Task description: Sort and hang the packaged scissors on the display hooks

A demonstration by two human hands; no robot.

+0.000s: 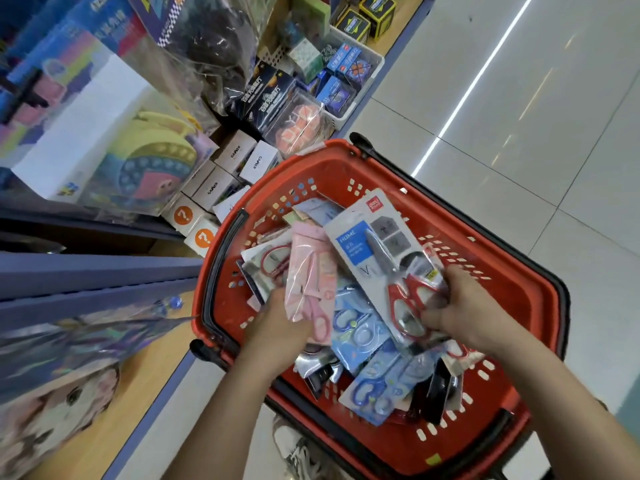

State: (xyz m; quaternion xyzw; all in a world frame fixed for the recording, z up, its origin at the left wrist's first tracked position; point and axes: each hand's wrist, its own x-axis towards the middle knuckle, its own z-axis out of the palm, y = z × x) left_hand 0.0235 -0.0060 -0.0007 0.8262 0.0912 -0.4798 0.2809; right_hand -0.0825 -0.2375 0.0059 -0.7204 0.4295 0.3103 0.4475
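Observation:
A red shopping basket (502, 258) stands on the floor, heaped with packaged scissors. My right hand (460, 306) grips a grey-and-blue card pack of red-handled scissors (377, 251) by its lower end, held above the heap. My left hand (280, 320) holds a pink pack of pink scissors (311, 278) at its bottom edge. Several blue packs of blue-handled scissors (367, 341) lie under both hands. Another red-handled pack (270, 261) rests at the basket's left side. No display hooks show in this view.
Shelves on the left carry white boxes (235, 157), puzzle cube packs (270, 95) and a large toy box (104, 133). A white bin of boxed cubes (346, 74) stands behind. Pale tiled floor (519, 116) lies to the right. My shoe (294, 452) is below the basket.

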